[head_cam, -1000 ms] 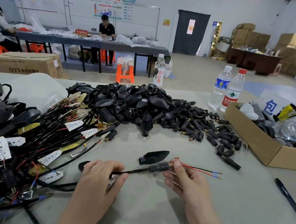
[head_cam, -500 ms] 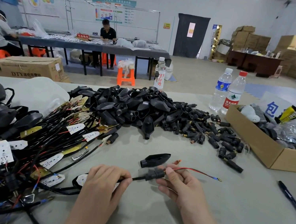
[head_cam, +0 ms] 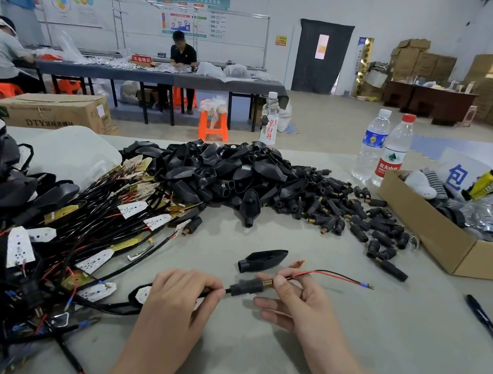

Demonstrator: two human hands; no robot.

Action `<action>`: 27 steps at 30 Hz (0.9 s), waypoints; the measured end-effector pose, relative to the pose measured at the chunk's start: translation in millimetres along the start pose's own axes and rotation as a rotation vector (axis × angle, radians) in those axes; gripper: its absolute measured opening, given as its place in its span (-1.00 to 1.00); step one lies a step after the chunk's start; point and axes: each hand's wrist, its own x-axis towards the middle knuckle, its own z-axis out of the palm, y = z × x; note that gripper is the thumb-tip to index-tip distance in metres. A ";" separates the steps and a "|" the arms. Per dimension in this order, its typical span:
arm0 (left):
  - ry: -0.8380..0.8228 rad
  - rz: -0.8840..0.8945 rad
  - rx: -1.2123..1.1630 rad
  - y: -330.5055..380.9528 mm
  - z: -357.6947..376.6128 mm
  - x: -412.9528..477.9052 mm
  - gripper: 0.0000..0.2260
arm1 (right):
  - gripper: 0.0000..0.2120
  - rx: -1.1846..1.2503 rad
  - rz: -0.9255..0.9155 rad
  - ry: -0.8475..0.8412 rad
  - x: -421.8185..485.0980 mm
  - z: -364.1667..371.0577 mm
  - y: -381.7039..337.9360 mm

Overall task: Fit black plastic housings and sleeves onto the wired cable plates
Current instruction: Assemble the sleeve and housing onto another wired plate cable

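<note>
My left hand (head_cam: pixel 180 298) pinches a black cable just left of a black sleeve (head_cam: pixel 248 286) threaded on it. My right hand (head_cam: pixel 295 303) pinches the red and black wires (head_cam: pixel 334 276) where they leave the sleeve's brass end. The cable's white plate (head_cam: pixel 143 293) peeks out from under my left hand. A loose black housing (head_cam: pixel 263 259) lies on the table just beyond the sleeve.
A tangle of wired plates (head_cam: pixel 39 236) covers the left. A heap of black housings and sleeves (head_cam: pixel 255 181) lies behind. A cardboard box (head_cam: pixel 453 246) sits at right, two water bottles (head_cam: pixel 382 149) behind it, a black pen (head_cam: pixel 492 332) at far right.
The sleeve has slid left along the cable, away from the wire tips. Both hands stayed in place, with my right hand's pinch now on the wires at the sleeve's end.
</note>
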 end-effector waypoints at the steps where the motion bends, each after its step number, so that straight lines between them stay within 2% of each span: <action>1: 0.001 0.007 -0.004 -0.2 0.7 -0.3 -0.82 | -0.94 0.006 -0.006 0.029 0.6 0.9 -0.1; 6: -0.027 -0.005 0.025 -4.2 4.1 0.2 -0.77 | -0.87 0.036 -0.052 0.145 5.3 -4.6 -5.0; 10: -0.061 0.011 0.034 -7.1 4.0 0.0 -0.82 | -0.85 0.073 -0.066 0.193 7.5 -5.0 -4.6; 14: -0.060 -0.001 0.043 -7.7 2.0 -1.3 -0.82 | -0.77 0.053 -0.077 0.152 5.4 -0.4 -3.5; 19: 0.018 0.001 0.102 -8.8 1.8 -2.9 -0.83 | -0.82 0.037 -0.043 0.072 0.1 3.2 -1.0; 24: 0.067 0.061 0.119 -6.4 6.9 -2.0 -0.81 | -0.65 -0.070 -0.054 0.024 -4.3 11.2 1.0; 27: 0.043 0.034 0.107 -5.8 6.5 -2.1 -0.78 | -0.72 -0.061 -0.042 0.051 -3.5 9.3 0.5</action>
